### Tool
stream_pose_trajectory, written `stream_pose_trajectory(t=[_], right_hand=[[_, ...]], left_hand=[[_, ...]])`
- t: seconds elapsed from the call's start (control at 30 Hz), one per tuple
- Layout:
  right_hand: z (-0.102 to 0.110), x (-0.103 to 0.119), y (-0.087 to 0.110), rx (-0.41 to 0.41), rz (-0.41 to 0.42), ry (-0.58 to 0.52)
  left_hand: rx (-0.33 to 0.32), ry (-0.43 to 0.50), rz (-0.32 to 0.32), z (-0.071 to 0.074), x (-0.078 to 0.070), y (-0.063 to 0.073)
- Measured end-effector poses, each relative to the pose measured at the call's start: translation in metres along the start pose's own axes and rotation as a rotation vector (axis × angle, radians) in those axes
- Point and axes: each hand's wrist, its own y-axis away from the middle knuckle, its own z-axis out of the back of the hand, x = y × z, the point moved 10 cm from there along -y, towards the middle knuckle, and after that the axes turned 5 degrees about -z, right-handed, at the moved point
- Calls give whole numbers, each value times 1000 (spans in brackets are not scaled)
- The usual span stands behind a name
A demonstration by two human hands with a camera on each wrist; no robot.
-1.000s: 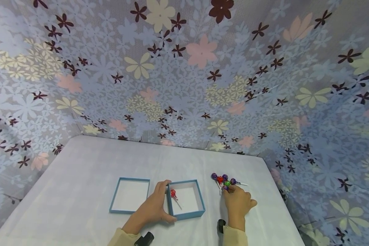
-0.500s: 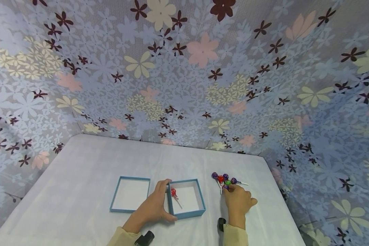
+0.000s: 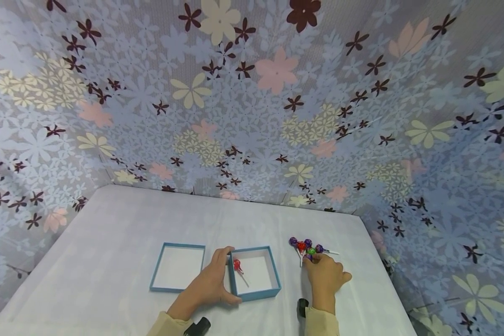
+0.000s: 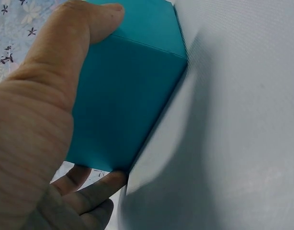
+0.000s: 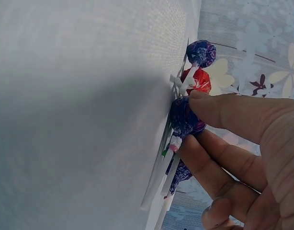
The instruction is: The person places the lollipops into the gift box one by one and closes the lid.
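"Purple lollipop (image 5: 186, 117): where is it?"

"At the near side of a cluster on the white counter (image 3: 122, 228), right of the blue box (image 3: 258, 295), pinched between thumb and finger of the right hand (image 3: 325, 276)."

"What lies round it?"

"Just beyond, a green lollipop (image 3: 311, 251), a red lollipop (image 3: 301, 246) and three more purple lollipops (image 3: 293, 241)."

"And the left hand (image 3: 207, 282)?"

"Gripping the blue box at its left side, thumb by the near corner, fingers by the far one. Inside, a second red lollipop (image 3: 237, 264) lies near the left wall."

"Further out?"

"A blue-rimmed tray (image 3: 184, 244) lies left of the box; floral cloth (image 3: 235, 116) hangs behind the counter."
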Motion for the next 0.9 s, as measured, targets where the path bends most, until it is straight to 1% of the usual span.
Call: stream_pose_trajectory(t=[0.27, 0.63, 0.9], right_hand=[[1, 0, 0, -13, 5, -5], [4, 0, 1, -17, -1, -9], [9, 2, 4, -35, -10, -13]], left_hand=[[11, 3, 14, -2, 3, -1], [3, 4, 0, -1, 2, -1], [8, 11, 14, -1, 1, -1]])
